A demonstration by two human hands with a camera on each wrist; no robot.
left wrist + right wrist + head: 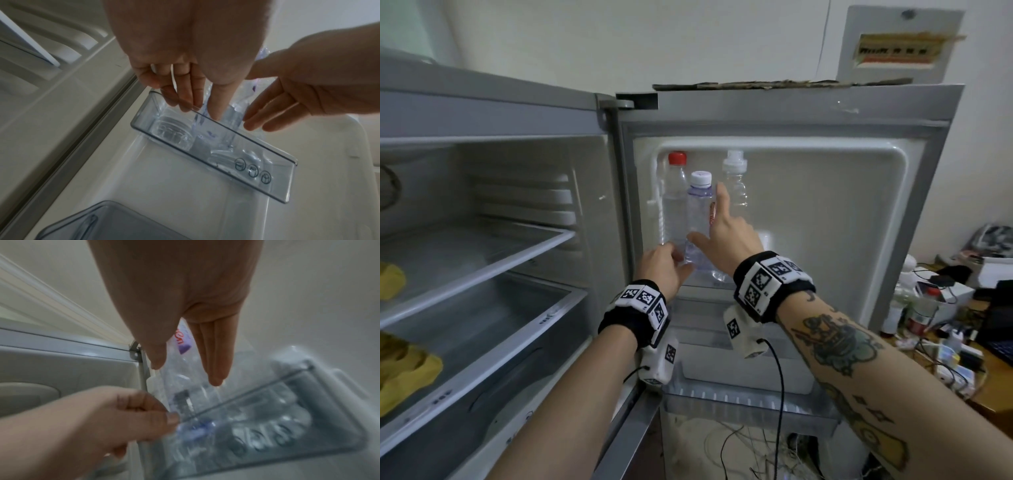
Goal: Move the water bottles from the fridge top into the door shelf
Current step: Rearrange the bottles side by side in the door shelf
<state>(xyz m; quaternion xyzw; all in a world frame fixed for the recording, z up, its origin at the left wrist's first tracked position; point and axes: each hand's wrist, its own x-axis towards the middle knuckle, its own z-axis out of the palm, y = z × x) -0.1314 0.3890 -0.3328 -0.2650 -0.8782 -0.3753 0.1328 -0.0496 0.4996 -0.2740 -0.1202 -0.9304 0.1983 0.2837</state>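
Both hands reach into the door shelf point(273, 160) — left hand point(664, 270) loosely curled beside the purple-tinted bottle point(700, 219), right hand point(732, 233) spread open against it; red-capped bottle point(674, 198) and white-capped bottle point(736, 178) flank it.

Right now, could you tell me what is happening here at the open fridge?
A person is arranging clear plastic water bottles in the transparent upper door shelf. Three stand in it: a red-capped bottle, a purple-tinted white-capped bottle in the middle, and a bottle with a clear sports cap. The left hand and the right hand, fingers straight, flank the middle bottle at its base; neither plainly grips it.
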